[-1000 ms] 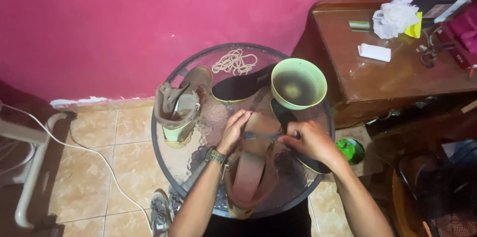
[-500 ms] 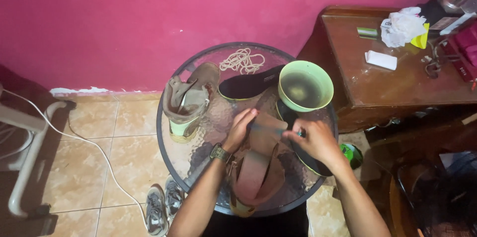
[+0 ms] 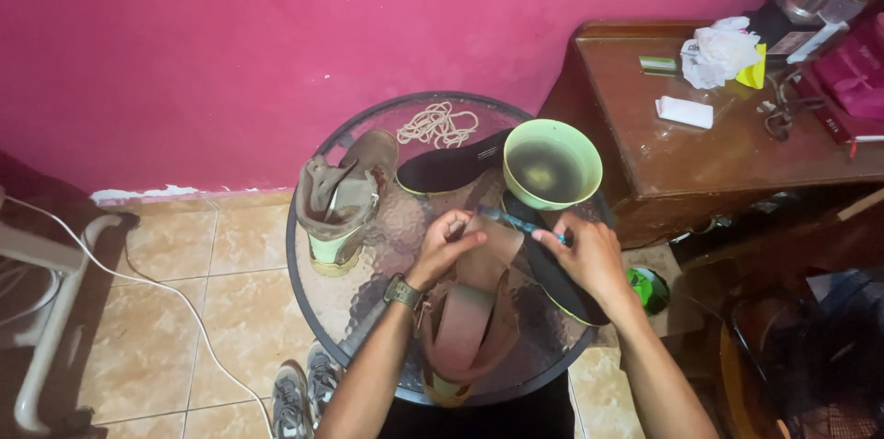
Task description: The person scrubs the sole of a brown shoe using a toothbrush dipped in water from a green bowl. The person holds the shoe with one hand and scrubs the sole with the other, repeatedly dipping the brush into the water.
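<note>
A brown boot (image 3: 470,319) lies on the round glass table (image 3: 318,306), its opening toward me. My left hand (image 3: 445,246), with a watch on the wrist, grips the boot's upper edge. My right hand (image 3: 585,255) holds a thin blue-handled tool (image 3: 511,217), possibly a brush, its tip pointing left over the boot. A green bowl (image 3: 552,163) of murky water stands just beyond my hands. A second brown boot (image 3: 345,200) sits at the table's left. Two dark insoles lie near the bowl, one (image 3: 447,170) behind my hands and one (image 3: 552,278) under my right hand.
Coiled cream laces (image 3: 440,123) lie at the table's far edge by the pink wall. A wooden desk (image 3: 718,149) with crumpled tissue, a white box and clutter stands to the right. A green object (image 3: 652,290) is on the floor beside the table. Grey sneakers (image 3: 299,393) and a white cable (image 3: 175,296) lie on the tiles.
The view has shifted a little, and my hands have stayed on the brown boot. The blue tool now shows more clearly in my right hand.
</note>
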